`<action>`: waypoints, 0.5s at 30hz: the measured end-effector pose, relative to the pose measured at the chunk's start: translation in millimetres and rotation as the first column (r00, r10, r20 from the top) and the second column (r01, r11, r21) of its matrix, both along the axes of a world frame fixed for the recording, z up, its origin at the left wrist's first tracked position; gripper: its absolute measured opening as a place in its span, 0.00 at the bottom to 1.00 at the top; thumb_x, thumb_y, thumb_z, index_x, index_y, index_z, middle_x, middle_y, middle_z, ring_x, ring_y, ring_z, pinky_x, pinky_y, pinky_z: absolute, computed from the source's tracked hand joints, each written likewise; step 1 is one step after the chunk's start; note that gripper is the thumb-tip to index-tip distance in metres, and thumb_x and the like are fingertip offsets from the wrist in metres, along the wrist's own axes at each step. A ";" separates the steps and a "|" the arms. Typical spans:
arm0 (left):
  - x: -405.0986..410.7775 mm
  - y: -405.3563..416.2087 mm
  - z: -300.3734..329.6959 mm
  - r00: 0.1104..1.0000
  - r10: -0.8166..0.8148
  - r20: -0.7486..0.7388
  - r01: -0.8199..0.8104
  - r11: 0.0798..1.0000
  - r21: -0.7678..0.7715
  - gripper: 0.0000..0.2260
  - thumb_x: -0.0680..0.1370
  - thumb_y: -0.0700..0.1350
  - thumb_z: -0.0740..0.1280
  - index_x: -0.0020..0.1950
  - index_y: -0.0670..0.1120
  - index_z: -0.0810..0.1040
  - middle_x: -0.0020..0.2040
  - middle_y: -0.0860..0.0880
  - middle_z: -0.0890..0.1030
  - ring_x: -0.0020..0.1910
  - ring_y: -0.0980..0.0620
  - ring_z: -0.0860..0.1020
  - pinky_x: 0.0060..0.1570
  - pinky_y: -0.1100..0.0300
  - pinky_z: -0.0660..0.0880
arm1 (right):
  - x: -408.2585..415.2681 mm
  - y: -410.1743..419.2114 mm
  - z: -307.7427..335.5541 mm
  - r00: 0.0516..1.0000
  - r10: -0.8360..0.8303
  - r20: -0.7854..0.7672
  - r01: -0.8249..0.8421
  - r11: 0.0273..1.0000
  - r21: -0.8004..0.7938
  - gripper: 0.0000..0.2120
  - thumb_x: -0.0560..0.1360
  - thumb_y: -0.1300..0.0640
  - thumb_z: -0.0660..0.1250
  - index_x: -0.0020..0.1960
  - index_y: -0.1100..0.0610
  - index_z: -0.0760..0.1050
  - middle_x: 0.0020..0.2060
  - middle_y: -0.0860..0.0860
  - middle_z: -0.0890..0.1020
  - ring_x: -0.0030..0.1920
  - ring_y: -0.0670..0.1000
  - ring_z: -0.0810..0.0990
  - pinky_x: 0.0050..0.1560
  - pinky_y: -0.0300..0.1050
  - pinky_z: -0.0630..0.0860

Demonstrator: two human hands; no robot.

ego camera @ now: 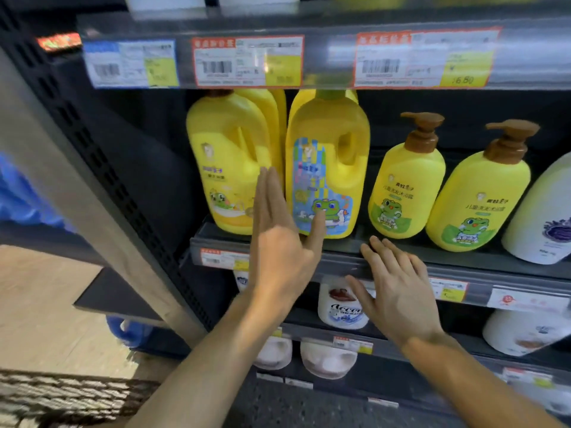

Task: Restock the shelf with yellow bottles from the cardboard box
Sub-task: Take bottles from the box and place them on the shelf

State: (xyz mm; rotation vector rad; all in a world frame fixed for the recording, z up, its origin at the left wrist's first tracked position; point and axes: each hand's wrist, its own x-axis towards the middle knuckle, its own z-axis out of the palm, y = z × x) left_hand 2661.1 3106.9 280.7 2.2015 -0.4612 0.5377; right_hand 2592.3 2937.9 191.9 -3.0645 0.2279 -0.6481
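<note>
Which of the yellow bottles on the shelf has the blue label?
The big jug with the green cap, second from the left, beside the left hand. The other jug has a yellow label; the two pump bottles have green ones.

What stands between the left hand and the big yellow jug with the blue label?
Nothing visible. The left hand is open right in front of the blue-label jug, its thumb over the label.
</note>
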 end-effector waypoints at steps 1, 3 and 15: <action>-9.5 20.7 -5.0 1.000 -0.026 0.013 0.025 0.999 0.048 0.35 0.79 0.52 0.66 0.79 0.39 0.54 0.79 0.42 0.56 0.78 0.47 0.57 0.75 0.57 0.57 | -0.3 1.1 3.6 0.999 -0.017 -0.051 0.017 1.000 -0.008 0.33 0.76 0.37 0.52 0.68 0.59 0.73 0.69 0.57 0.76 0.70 0.57 0.73 0.66 0.52 0.65; -31.2 71.3 -14.7 0.998 -0.067 0.005 0.066 0.986 0.154 0.33 0.79 0.55 0.63 0.78 0.41 0.58 0.79 0.45 0.58 0.77 0.49 0.59 0.73 0.56 0.62 | -6.4 5.4 13.2 0.989 -0.044 -0.141 0.043 0.999 -0.009 0.40 0.73 0.32 0.47 0.73 0.58 0.68 0.73 0.56 0.70 0.74 0.56 0.67 0.71 0.53 0.60; -162.1 389.9 -96.0 0.798 0.442 -0.409 -0.204 0.838 0.507 0.14 0.76 0.47 0.68 0.56 0.40 0.79 0.61 0.42 0.77 0.64 0.45 0.74 0.64 0.56 0.66 | -118.6 226.0 -0.4 0.947 0.298 -0.121 -0.184 0.810 0.557 0.30 0.78 0.39 0.61 0.68 0.62 0.71 0.65 0.59 0.76 0.66 0.61 0.73 0.63 0.54 0.72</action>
